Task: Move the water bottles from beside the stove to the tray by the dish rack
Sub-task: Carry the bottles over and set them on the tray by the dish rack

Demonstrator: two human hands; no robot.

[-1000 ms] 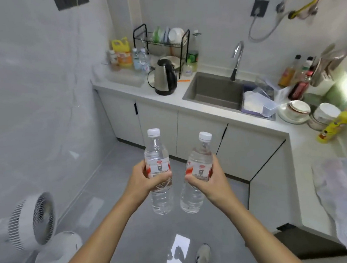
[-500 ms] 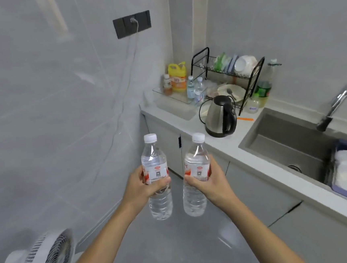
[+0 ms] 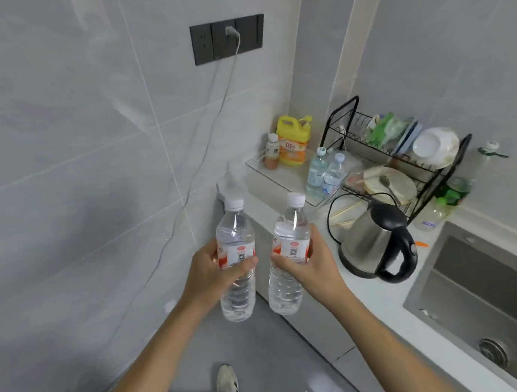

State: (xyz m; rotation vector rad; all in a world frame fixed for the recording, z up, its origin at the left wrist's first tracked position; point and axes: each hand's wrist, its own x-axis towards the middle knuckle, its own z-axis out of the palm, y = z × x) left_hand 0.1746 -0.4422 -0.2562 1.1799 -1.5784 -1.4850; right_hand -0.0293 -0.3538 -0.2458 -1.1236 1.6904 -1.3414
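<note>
My left hand grips a clear water bottle with a white cap and red label, held upright in the air. My right hand grips a second, matching water bottle right beside it. Both hang in front of the counter's left end. Beyond them a clear tray sits in the counter's corner, left of the black wire dish rack. Two small water bottles stand at the tray's right end.
In the tray's back corner stand a yellow detergent jug and a small brown bottle. A steel kettle stands on the counter right of my right hand. The sink lies further right. A cable hangs from the wall socket.
I have walked closer to the counter's left corner; the tray, rack and kettle now loom larger and nearer. Both hands keep holding their bottles upright, side by side.
</note>
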